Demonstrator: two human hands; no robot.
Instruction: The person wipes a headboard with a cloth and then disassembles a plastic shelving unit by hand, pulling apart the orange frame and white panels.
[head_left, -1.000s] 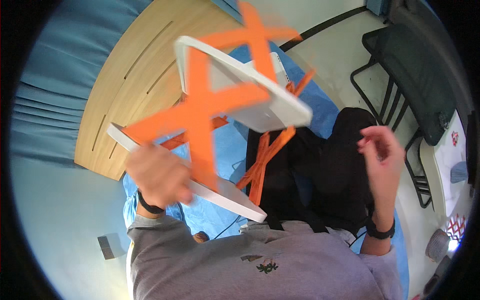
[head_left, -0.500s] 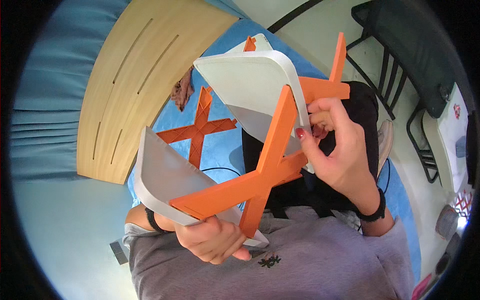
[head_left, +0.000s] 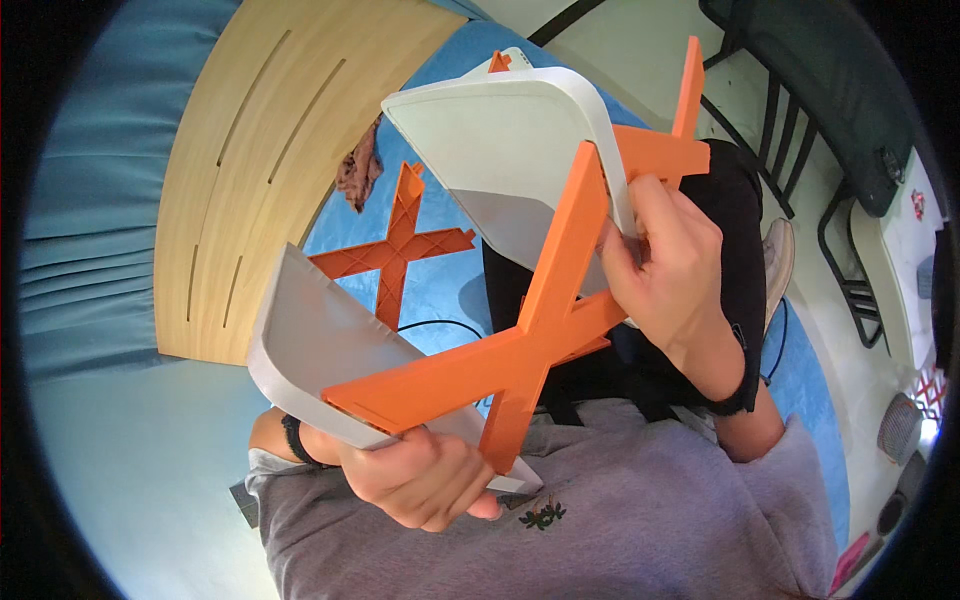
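Note:
My left hand [head_left: 420,478] is closed around the edge of the lower white plastic tray [head_left: 305,330], beside an orange X-shaped frame [head_left: 525,345]. This frame spans from the lower tray to the upper white tray [head_left: 500,115]. My right hand [head_left: 680,280] is closed on the upper tray's edge, its thumb at the near side and its fingers curled beyond. More orange frame [head_left: 640,150] rises past that hand. Another orange X-shaped piece [head_left: 400,240], ribbed on its face, shows beyond the lower tray; whether it is attached cannot be seen.
Blue cloth [head_left: 345,215] lies beneath, with a dark cable [head_left: 440,322] on it. A slotted wooden board [head_left: 270,150] stands at left, a brown crumpled cloth [head_left: 360,170] by its edge. Black folding furniture [head_left: 810,90] is at far right. Another white panel [head_left: 518,58] shows behind the upper tray.
My right hand has gone from a loose pinch to a tighter grip on the upper tray's edge and moved slightly up. The trays have shifted a little; my left hand keeps its grip.

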